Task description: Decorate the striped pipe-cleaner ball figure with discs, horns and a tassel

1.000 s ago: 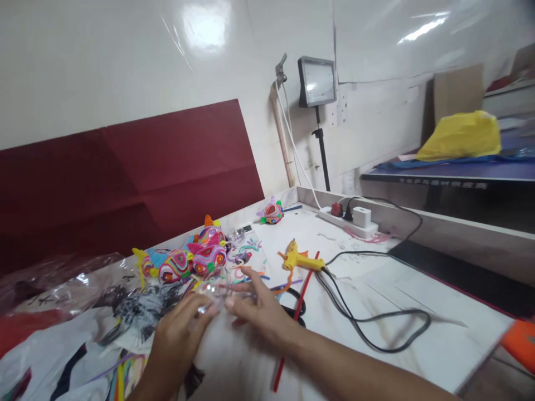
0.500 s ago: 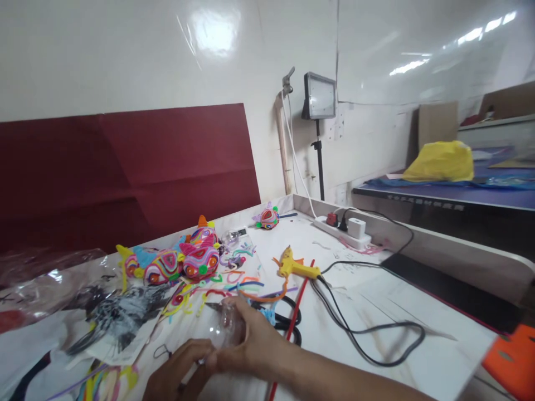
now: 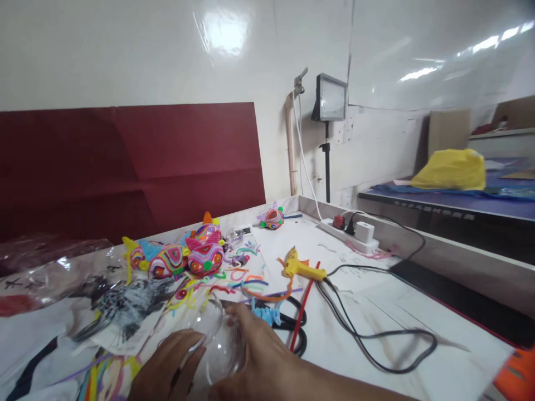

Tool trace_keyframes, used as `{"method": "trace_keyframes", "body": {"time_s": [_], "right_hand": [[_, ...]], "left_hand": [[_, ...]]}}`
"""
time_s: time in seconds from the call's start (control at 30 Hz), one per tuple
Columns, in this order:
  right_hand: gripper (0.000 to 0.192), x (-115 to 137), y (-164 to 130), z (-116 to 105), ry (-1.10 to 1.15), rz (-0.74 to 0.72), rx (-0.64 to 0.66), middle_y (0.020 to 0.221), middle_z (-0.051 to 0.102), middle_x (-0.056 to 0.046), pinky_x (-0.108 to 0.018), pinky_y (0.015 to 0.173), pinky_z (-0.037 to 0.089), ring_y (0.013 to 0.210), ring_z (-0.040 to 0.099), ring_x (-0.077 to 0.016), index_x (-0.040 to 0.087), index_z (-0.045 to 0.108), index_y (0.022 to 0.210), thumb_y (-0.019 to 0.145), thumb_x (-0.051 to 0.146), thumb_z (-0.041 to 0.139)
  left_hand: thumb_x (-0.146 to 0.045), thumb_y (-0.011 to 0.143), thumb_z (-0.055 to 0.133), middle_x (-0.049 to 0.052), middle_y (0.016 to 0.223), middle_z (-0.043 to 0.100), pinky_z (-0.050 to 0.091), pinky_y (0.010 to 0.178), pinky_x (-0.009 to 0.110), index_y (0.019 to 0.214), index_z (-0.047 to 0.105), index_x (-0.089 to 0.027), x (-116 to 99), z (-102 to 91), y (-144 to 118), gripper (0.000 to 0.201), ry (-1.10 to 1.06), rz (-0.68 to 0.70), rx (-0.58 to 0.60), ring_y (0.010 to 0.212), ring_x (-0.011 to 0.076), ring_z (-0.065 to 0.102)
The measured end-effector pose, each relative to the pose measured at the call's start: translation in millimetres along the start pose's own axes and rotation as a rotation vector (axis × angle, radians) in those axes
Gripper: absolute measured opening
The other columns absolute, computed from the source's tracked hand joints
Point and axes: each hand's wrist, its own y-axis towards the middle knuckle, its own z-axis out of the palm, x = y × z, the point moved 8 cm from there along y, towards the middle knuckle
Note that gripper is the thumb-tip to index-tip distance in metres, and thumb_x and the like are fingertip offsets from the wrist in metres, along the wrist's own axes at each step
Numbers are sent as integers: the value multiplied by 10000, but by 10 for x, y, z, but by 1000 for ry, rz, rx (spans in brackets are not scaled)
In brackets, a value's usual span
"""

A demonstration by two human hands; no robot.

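At the near edge of the white worktop (image 3: 376, 312) both hands close around a clear plastic ball (image 3: 217, 340); the left hand (image 3: 167, 370) cups its left side with fingers curled against the shell, and the right hand (image 3: 259, 362) wraps its right side, thumb lying over the top; the ball sits low between them, just above or on the worktop, which of the two I cannot tell; it looks like two see-through halves, the seam a faint curved rim.

Just beyond the right hand lie black-handled scissors (image 3: 292, 328), with a scrap of blue fuzzy wire (image 3: 265, 313) touching them; a red stick (image 3: 303, 312) runs slantwise past the scissors toward a yellow glue gun (image 3: 298, 267), whose black cord (image 3: 376, 340) loops across the worktop to the right; loose bits of coloured fuzzy wire (image 3: 234, 278) are strewn behind the ball, and behind those stand three bright wound-wire figures (image 3: 184, 256) side by side; a smaller figure (image 3: 272, 218) lies well apart near the back wall; a power strip (image 3: 351, 231) with a white plug sits along the raised right edge; crinkled clear plastic bags (image 3: 62, 278) cover the left end.
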Motion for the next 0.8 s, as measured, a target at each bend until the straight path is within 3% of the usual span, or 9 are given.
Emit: {"method": "trace_keyframes", "body": {"time_s": [0.1, 0.3, 0.47, 0.67, 0.8], "right_hand": [[911, 18, -20, 74, -193, -72, 38, 1231, 603, -95, -428, 945, 464, 1143, 567, -319, 241, 507, 1285, 484, 387, 914], [863, 56, -32, 134, -384, -187, 52, 1252, 608, -142, -536, 1038, 358, 1151, 553, -354, 188, 536, 1268, 548, 510, 886], [967, 100, -57, 98, -396, -237, 19, 1338, 555, -153, -545, 1048, 329, 1221, 493, -367, 195, 485, 1377, 570, 570, 865], [732, 321, -117, -11, -485, -367, -61, 1242, 607, -123, -577, 1081, 251, 1186, 495, -343, 198, 597, 1265, 686, 602, 786], [505, 381, -101, -164, -464, -373, -129, 1219, 631, -114, -517, 1023, 336, 1154, 526, -307, 202, 590, 1279, 894, 526, 633]], "left_hand": [[-184, 902, 502, 31, 882, 779, 603, 785, 312, 959, 700, -256, -88, 16, 29, 218, 76, 86, -8, 812, 210, 742], [-256, 952, 484, 32, 821, 749, 587, 733, 299, 896, 652, -231, 55, 83, 64, 178, -37, -199, 15, 766, 192, 724], [-363, 966, 504, 39, 912, 751, 566, 780, 336, 1016, 627, -231, 69, 130, -22, 187, 20, -209, 48, 858, 214, 708], [-329, 980, 489, 84, 1026, 716, 487, 910, 378, 1136, 582, -195, -32, 86, 33, 226, 41, -88, 77, 994, 231, 662], [-244, 965, 520, 118, 1088, 687, 432, 988, 426, 1179, 567, -159, -76, 68, 68, 234, 16, -46, 92, 1081, 251, 617]]}}
